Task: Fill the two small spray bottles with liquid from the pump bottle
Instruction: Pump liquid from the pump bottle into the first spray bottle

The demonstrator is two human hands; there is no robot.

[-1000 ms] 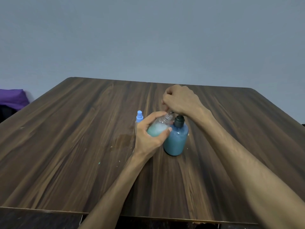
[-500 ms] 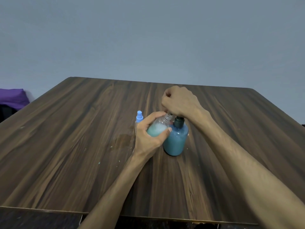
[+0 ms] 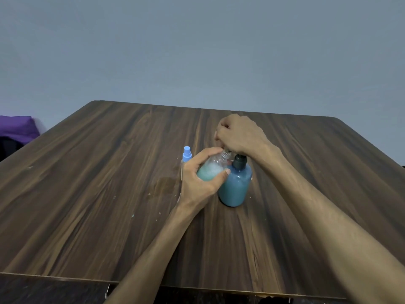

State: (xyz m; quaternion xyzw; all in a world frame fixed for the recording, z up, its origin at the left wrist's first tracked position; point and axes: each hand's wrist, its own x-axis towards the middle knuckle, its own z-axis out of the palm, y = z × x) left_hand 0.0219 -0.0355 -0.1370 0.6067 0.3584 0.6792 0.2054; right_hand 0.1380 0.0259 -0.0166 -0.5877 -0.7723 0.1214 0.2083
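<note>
A round pump bottle [image 3: 236, 185] of blue liquid stands near the middle of the brown wooden table [image 3: 109, 172]. My right hand [image 3: 238, 134] is closed over its black pump head, hiding the spout. My left hand [image 3: 199, 178] grips an uncapped small clear spray bottle [image 3: 211, 170], tilted so its threaded neck sits under the pump spout. That bottle holds teal liquid with white foam on top. A second small spray bottle [image 3: 187, 155] with a light blue sprayer top stands just behind my left hand, its body mostly hidden.
A damp patch [image 3: 164, 185] and small specks mark the table left of my left hand. A purple cloth [image 3: 17, 128] lies beyond the table's left edge. A plain grey wall is behind the table.
My right hand dipped slightly on the pump head half a second ago and has risen a little since. The left hand and the small bottle have stayed in place.
</note>
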